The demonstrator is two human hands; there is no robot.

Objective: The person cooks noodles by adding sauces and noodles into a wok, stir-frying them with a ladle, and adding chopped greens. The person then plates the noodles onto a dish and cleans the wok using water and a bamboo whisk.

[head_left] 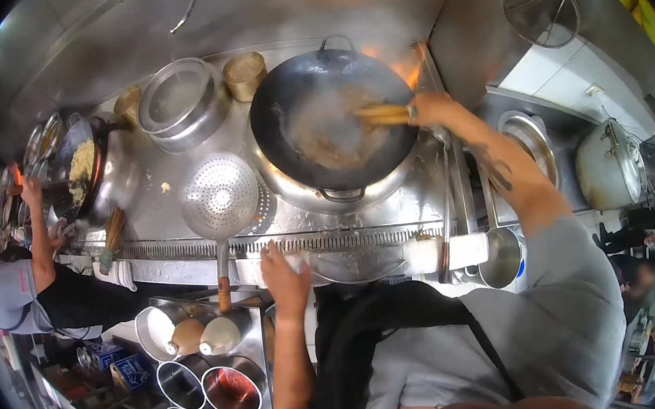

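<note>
A large black wok (279, 137) sits over a burner, with steam over the brownish liquid in it and flames behind its right edge. My right hand (428, 110) is closed round a bamboo brush (383, 114), whose far end reaches into the wok. Near the counter's front edge, my left hand (285, 278) is raised with its fingers apart and holds nothing. Just left of it lies a perforated strainer (219, 194), its bowl on the steel counter and its wooden-ended handle pointing toward me.
A lidded steel pot (180, 100) and a bamboo steamer (246, 76) stand behind. Seasoning containers (232, 391) fill the lower left. At far left a co-worker (19, 296) works at another wok (101, 170). A ladle (446, 199) lies right of my wok; a pot (608, 164) stands farther right.
</note>
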